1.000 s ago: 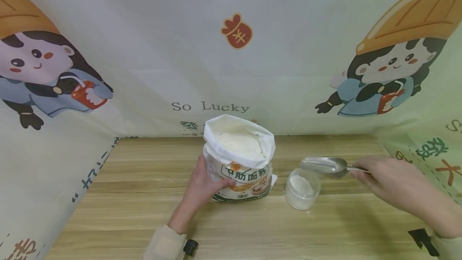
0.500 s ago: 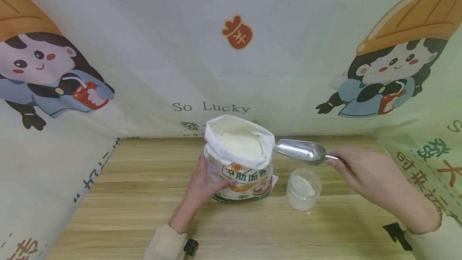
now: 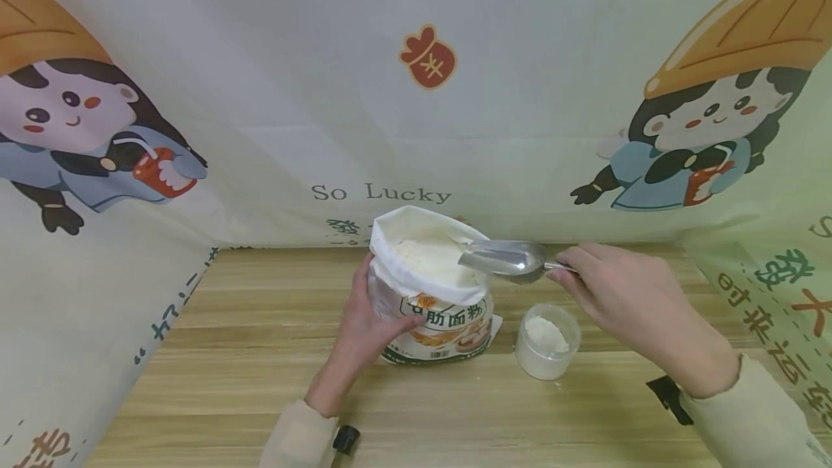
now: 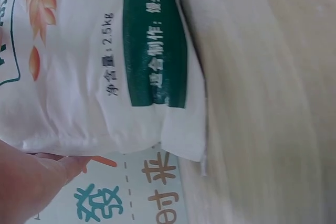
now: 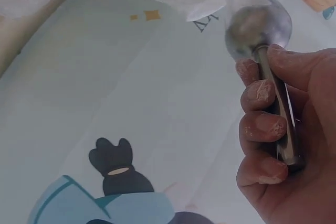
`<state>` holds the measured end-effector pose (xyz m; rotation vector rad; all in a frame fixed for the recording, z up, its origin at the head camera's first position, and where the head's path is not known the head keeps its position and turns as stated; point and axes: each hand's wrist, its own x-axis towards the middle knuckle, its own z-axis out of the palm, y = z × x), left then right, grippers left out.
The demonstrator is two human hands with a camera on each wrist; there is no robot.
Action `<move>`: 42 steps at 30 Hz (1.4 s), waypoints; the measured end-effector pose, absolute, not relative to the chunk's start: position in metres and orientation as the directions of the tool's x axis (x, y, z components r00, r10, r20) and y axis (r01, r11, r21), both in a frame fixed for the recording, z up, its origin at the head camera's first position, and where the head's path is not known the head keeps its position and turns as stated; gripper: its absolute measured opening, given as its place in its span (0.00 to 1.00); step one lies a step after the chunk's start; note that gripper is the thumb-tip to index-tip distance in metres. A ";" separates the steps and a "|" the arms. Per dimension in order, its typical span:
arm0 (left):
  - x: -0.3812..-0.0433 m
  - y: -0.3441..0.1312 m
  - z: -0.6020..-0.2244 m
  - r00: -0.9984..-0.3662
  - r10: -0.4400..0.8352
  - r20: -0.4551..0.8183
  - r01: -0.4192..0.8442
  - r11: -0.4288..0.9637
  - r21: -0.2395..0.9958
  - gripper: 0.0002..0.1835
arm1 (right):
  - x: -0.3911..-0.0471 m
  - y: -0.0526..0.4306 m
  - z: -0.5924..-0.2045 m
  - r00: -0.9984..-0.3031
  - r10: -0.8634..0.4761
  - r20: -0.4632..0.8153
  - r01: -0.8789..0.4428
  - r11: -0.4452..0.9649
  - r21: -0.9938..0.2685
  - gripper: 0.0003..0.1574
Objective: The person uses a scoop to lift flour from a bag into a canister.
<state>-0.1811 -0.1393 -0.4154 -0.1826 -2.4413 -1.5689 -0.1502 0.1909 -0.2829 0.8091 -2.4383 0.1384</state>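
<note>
An opened white flour bag [image 3: 448, 338] stands on the table, its rim folded outward and pale flour [image 3: 425, 262] showing inside. My left hand [image 3: 367, 320] grips the bag's left side, thumb across the front; the left wrist view shows the bag's lower part [image 4: 79, 77] close up. With curled fingers my right hand [image 3: 624, 291] holds the handle of a metal scoop [image 3: 510, 258]. The scoop's tip is over the right rim of the bag's mouth. Below the scoop, a clear round jar [image 3: 546, 363] partly filled with white powder stands right of the bag.
The wood-grain table [image 3: 227, 381] ends at a printed cloth backdrop [image 3: 312, 92] behind and at both sides. Dark straps with a small device sit by each cuff, such as the black piece [image 3: 669, 399] near the right sleeve.
My right hand has carried the scoop up and left, from above the jar to over the bag's rim. My left hand keeps its hold, and bag and jar stay in place.
</note>
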 end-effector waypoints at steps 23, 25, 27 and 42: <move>-0.184 -0.135 -0.414 -0.950 0.034 0.309 0.287 0.475 0.832 0.68 | -0.156 0.141 -0.245 -0.787 -0.557 0.265 -0.527 0.831 0.180 0.16; -0.184 -0.135 -0.414 -0.950 0.033 0.309 0.288 0.473 0.833 0.68 | -0.154 0.137 -0.243 -0.802 -0.550 0.234 -0.517 0.835 0.190 0.15; -0.184 -0.135 -0.414 -0.951 0.032 0.308 0.286 0.475 0.833 0.68 | -0.153 0.134 -0.241 -0.813 -0.543 0.211 -0.509 0.838 0.198 0.15; -0.183 -0.135 -0.412 -0.956 0.022 0.291 0.267 0.475 0.838 0.64 | -0.155 0.121 -0.252 -0.797 -0.558 0.233 -0.520 0.829 0.206 0.10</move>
